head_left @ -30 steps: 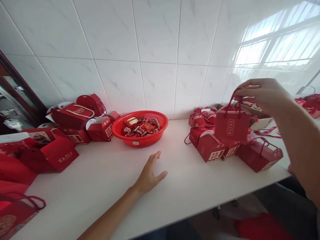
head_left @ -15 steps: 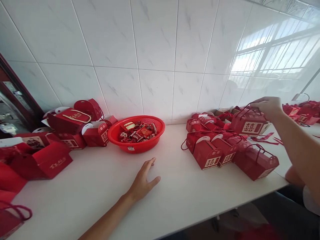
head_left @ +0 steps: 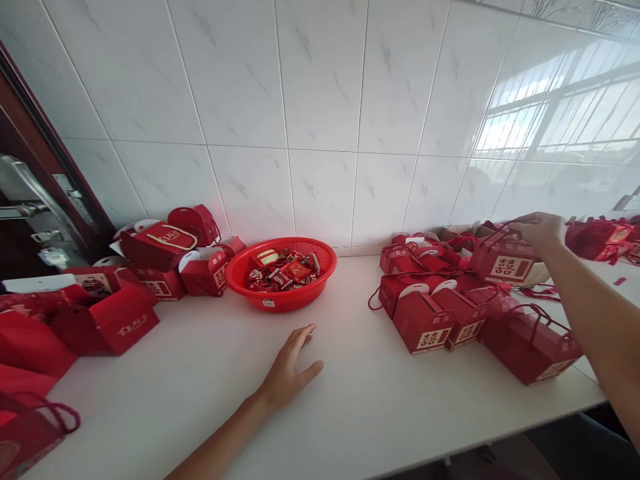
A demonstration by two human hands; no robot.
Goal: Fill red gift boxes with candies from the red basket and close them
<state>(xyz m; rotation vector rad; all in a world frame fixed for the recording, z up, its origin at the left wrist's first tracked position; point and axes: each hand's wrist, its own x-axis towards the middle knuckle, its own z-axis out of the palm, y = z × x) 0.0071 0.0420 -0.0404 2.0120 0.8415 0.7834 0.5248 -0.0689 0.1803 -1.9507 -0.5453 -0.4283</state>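
My left hand (head_left: pixel 289 373) hovers over the white table (head_left: pixel 345 413), thumb and fingers apart, holding nothing. It is just in front of the red basket (head_left: pixel 280 303), which has wrapped sweets (head_left: pixel 287 270) inside. At the right, my right hand (head_left: pixel 543 230) is closed on the top of a red gift box (head_left: pixel 505 260) by its cord handle; the fingertips are partly hidden. That box sits at the back of a group of similar red boxes, among them a front box (head_left: pixel 425 320) with a white label and a corded box (head_left: pixel 533 343) at the right.
Several red boxes (head_left: pixel 107 317), some with open tops, stand at the left. A dark door frame (head_left: pixel 55 160) with a metal handle is beyond them. More red items (head_left: pixel 600 237) lie at the far right. A tiled wall (head_left: pixel 320 100) runs behind the table.
The view has turned slightly left, so things appear shifted right. My right hand has lowered the held box a little onto the group. My left hand has kept its open pose.
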